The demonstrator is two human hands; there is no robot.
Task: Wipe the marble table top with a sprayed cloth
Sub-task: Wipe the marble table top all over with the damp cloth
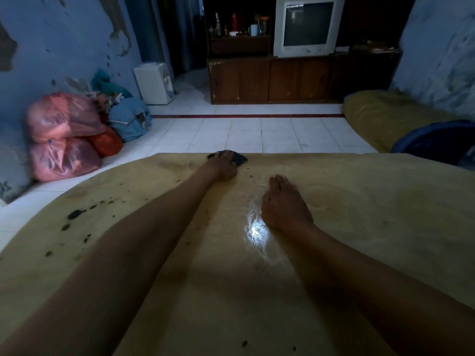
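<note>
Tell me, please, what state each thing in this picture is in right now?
left hand: pressing the dark cloth at the table's far edge.
right hand: flat on the table top, holding nothing.
table top: wet sheen beside the right hand, dark spots on its left part.
television: screen dark.

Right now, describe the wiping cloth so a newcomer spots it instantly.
Start at the yellowish table top filling the foreground and go to its far edge. The left hand presses flat on the cloth there. It is the only dark crumpled fabric on the table; the dark spots nearby are flat stains.
</note>
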